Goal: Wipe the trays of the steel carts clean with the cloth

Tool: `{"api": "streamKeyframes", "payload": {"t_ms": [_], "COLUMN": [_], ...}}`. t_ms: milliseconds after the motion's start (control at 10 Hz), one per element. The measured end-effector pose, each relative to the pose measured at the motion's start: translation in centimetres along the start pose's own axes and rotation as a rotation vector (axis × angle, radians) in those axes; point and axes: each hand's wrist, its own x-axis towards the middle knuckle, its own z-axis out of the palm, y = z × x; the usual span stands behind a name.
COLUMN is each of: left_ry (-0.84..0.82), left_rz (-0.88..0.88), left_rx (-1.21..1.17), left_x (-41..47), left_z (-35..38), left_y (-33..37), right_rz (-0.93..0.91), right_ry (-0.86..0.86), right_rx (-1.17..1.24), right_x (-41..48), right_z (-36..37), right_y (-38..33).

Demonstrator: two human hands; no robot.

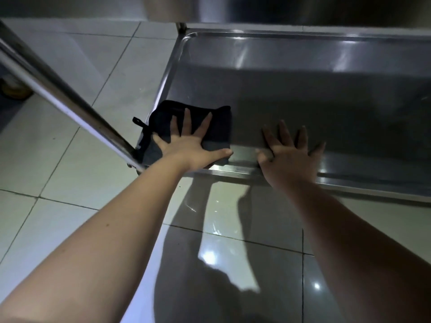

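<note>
A low steel cart tray (303, 94) fills the upper right of the head view, its near rim running from the lower left corner to the right. A dark cloth (217, 127) with a small hanging loop lies in the tray's near left corner and overlaps the rim. My left hand (191, 143) presses flat on the cloth with fingers spread. My right hand (289, 155) lies flat with spread fingers on the bare tray bottom just inside the near rim, to the right of the cloth and apart from it.
A steel cart post (58, 92) slants from the upper left down to the tray's near left corner. Glossy pale floor tiles (70, 159) surround the cart. Another steel surface (210, 8) overhangs at the top. An orange-brown object (11, 89) sits at the far left.
</note>
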Motion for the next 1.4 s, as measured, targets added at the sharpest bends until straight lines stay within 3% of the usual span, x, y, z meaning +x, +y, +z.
{"api": "streamKeyframes", "payload": {"t_ms": [200, 300, 500, 700, 800, 1000, 1300, 1400], "left_ry": [-0.05, -0.056, -0.023, 0.008, 0.025, 0.035, -0.043, -0.095], "left_rz": [-0.053, -0.054, 0.009, 0.119, 0.137, 0.149, 0.209, 0.229], "left_rx": [0.015, 0.015, 0.061, 0.077, 0.084, 0.083, 0.097, -0.023], "left_x": [-1.1, -1.9, -2.2, -2.7, -3.0, -3.6, -4.5, -4.7], "left_z": [-0.8, -0.2, 2.2, 5.0, 5.9, 7.0, 8.1, 7.1], "left_y": [2.0, 4.2, 10.5, 20.1, 23.4, 27.9, 39.0, 39.3], "right_rz": [-0.209, -0.152, 0.088, 0.061, -0.051, 0.142, 0.068, 0.055], "right_ry": [-0.214, -0.236, -0.131, -0.046, -0.026, -0.024, 0.002, 0.028], "right_rx": [0.061, -0.032, -0.04, -0.125, -0.138, -0.06, 0.034, 0.093], "right_x": [-0.4, -2.1, -3.0, -3.4, -2.9, -3.2, -2.5, -2.9], "right_z": [-2.2, -3.2, -3.8, -2.2, -2.3, -3.2, -3.5, -4.2], "right_y": [5.1, 11.9, 20.1, 20.9, 22.9, 31.0, 32.6, 33.7]}}
